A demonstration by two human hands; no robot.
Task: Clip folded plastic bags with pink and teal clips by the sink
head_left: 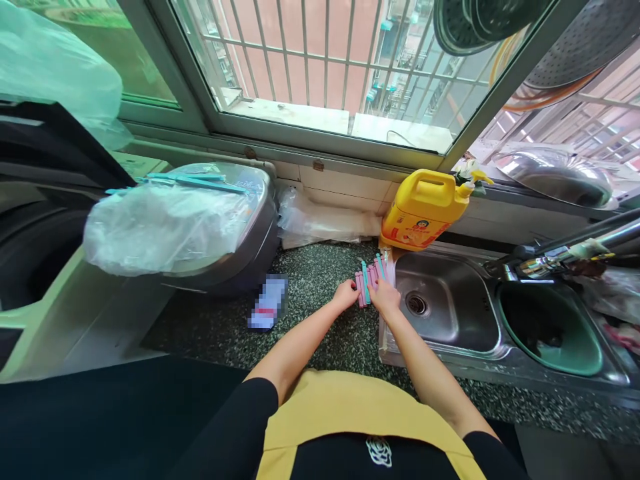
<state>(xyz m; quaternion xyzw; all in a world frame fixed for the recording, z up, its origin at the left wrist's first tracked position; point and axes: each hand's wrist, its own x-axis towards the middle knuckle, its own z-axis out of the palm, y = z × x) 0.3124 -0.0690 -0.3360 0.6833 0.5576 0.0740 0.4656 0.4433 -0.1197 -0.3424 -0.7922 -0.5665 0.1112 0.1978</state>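
Pink and teal bag-sealing clips stand side by side in a short row on the speckled counter, close to the sink's left edge. My left hand is at the row's left end, its fingers pinched on a pink clip. At the right end, my right hand has its fingers closed on the clips and covers part of them. Longer teal strips lie on top of a lidded grey container at the left, beside a crumpled clear plastic bag.
A yellow jug stands behind the sink, which has a green basin in its right bowl. A blurred-out phone-like object lies on the counter. Clear plastic packaging rests against the tiled wall below the window.
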